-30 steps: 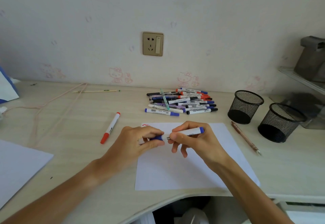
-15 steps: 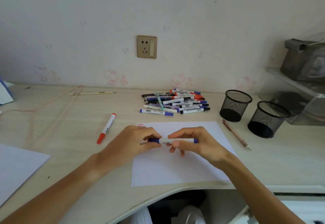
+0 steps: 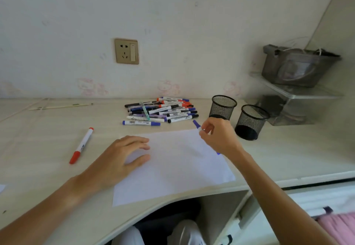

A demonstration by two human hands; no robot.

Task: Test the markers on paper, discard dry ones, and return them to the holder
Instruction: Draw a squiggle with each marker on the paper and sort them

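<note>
The slim white plastic marker with blue ends (image 3: 197, 126) sits pinched in the curled fingers of the right hand (image 3: 218, 138), raised over the far right corner of the white sheet of paper (image 3: 172, 168), just in front of the nearer of the two black wire-mesh pen cups (image 3: 223, 107). One blue end sticks up past the fingers toward the loose pile of mixed markers (image 3: 161, 111); a blue tip shows below the palm. Such a marker looks light, stiff and smooth-barrelled, so a pinch around the middle of the barrel should control it, and it should drop into a cup without harm. The left hand (image 3: 124, 158) lies flat with fingers relaxed and spread on the sheet's left part, holding nothing and seemingly steadying the paper.

Half a second ago both hands met over the middle of the sheet, the left one pinching one blue end while the right gripped the barrel held level. Now the left has let go and settled on the paper, and the right has carried the marker up and rightward toward the cups. The red-capped white marker (image 3: 81, 145) lies alone to the left on the pale wooden desk (image 3: 48, 129), as before
</note>
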